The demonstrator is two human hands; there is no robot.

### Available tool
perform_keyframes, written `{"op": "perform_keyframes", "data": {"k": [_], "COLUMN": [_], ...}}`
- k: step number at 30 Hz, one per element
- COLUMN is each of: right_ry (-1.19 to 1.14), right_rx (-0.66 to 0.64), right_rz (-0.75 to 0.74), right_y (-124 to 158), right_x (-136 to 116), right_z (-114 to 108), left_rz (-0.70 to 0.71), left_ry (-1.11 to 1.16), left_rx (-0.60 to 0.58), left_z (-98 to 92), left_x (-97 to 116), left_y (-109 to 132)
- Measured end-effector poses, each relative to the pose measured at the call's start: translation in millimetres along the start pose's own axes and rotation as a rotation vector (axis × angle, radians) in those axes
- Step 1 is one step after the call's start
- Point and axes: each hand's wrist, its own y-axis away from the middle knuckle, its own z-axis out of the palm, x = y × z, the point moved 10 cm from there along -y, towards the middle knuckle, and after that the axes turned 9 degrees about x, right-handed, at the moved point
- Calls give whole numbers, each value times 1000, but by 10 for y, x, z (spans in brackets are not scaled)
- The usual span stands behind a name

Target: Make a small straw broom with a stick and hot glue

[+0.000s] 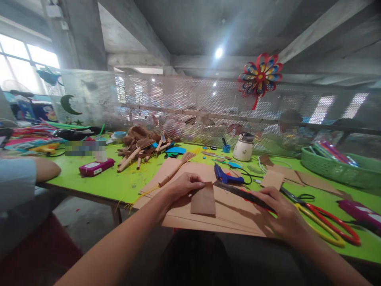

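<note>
A small rectangle of brown paper (pixel 203 202) is pinched at its upper edge between the thumb and fingers of my left hand (pixel 187 184). My right hand (pixel 278 206) is closed around a long, dark, blade-like tool (pixel 238 191); its tip points left, close to the paper's upper right corner. Bits of red show beside the tool, and its grip end is hidden by my fingers. Larger brown paper sheets (pixel 235 220) lie under both hands. Just beyond the tool lies a blue glue gun (pixel 228 175). A rolled brown paper piece with a frayed end (pixel 175 171) rests past my left wrist.
Scissors with red and yellow handles (pixel 324 222) lie right of my right hand. A green basket (pixel 342 169), a white jar (pixel 243 147) and a pile of brown paper rolls (pixel 143 147) stand farther back. A purple box (pixel 97 167) and another person's arm (pixel 44 169) are at left.
</note>
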Motion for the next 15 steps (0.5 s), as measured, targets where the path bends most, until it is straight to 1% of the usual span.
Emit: {"op": "perform_keyframes", "data": {"k": [7,15], "right_ry": [-12,-80], "right_rx": [12,-30], "right_rz": [-15,-29], "right_y": [-41,-87], "right_x": [-98,-78], "right_z": [-23,22], "left_rz": [-13,13], "left_ry": [8,-9], "left_rx": [7,-64], "left_z": [2,43], "left_x": [-3,-23], "left_y": [11,0]}}
